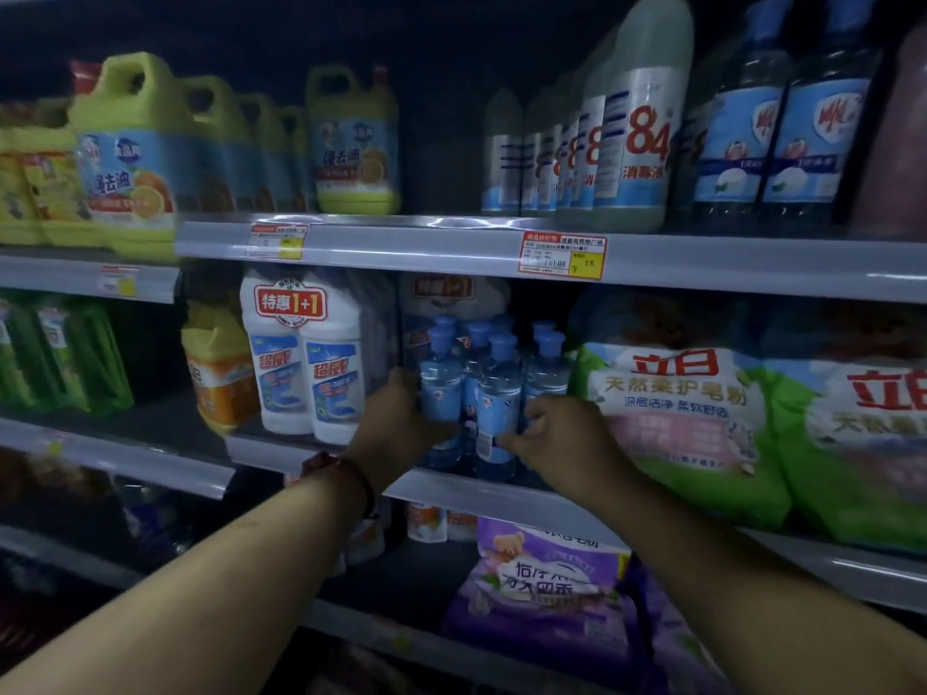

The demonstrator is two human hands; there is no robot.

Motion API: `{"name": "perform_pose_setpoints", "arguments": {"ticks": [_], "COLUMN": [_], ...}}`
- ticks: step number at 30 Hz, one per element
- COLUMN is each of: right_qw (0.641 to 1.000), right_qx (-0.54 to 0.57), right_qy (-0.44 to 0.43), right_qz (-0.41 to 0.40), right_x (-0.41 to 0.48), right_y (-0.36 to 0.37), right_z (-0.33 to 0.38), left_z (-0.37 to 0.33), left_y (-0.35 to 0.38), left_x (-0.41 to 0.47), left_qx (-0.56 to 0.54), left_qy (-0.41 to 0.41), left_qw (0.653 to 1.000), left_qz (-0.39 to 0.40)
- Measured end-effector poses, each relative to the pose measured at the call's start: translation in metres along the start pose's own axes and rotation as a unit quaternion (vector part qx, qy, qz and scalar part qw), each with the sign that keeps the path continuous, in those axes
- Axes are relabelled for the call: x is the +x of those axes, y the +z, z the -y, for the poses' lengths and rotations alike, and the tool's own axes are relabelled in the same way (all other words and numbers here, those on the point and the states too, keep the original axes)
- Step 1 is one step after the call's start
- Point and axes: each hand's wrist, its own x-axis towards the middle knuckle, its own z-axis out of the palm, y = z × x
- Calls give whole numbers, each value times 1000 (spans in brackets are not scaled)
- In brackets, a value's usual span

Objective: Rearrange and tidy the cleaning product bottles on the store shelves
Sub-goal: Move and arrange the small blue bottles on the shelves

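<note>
1. Mid shelf point(476, 495): cluster of small clear blue-cap bottles point(544, 363), all upright, packed tight at the front edge.
2. Left grip point(409, 418): grasping the left-front btl point(440, 388). Thumb up along its left side, fingers wrapped across the lower front.
3. Right grip point(562, 433): fingers curled, pinching the front-centre btl point(496, 403) at the lower label, from its right side.
4. The 2 held btls stand side by side, touching or nearly so. Bases sit at shelf level; can't tell if either is lifted.
5. Left of cluster, just beside it: white twin-pack point(306, 363) w/ red "1+1" tag. Further left, a yellow-orange jug point(215, 373).
6. Right of cluster, just beside it: green/white detergent bags point(677, 418), leaning at the shelf front.
7. Upper shelf: green jugs point(140, 153) on the left, white "84" btls point(637, 132) in a row front to back, dark blue-label btls point(782, 127) on the right. Price tag point(562, 255) on the rail under the "84" row.
8. Lower shelf: purple bag point(547, 579) below the right forearm.
9. Red band point(346, 474) on the left wrist. Lighting is dim and edges are blurred, so small label text is unreadable.
</note>
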Motion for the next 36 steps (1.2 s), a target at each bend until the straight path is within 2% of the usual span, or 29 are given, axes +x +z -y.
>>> {"name": "perform_pose_setpoints", "arguments": {"ticks": [6,10,14,17,20,23,29,34,36], "right_qw": [999,998,991,987,996,995,988,996,995], "right_qx": [-10,-7,-83,-116,-41,33,-63,39,62], "right_qy": [-4,-1,2,0,0,-1,-24,-31,-24], "right_qz": [-54,-70,-102,-107,-80,-91,-138,-73,-70], "right_x": [3,3,3,2,3,3,0,0,0], "right_y": [39,49,52,53,54,57,59,52,52], "right_z": [-11,-10,-6,-4,-7,-8,-9,-19,-21], "left_z": [18,31,42,44,43,39,37,45,41], "left_y": [21,12,8,13,16,19,29,18,16], "left_x": [2,10,11,2,-4,-4,-2,4,2], "left_qx": [-47,-97,-177,-199,-214,-186,-127,-233,-244], "left_qy": [5,5,-6,-3,-2,4,10,-21,-19], "left_qw": [998,995,982,977,973,982,991,971,967], "left_qz": [-29,20,71,83,86,42,-42,40,62]}}
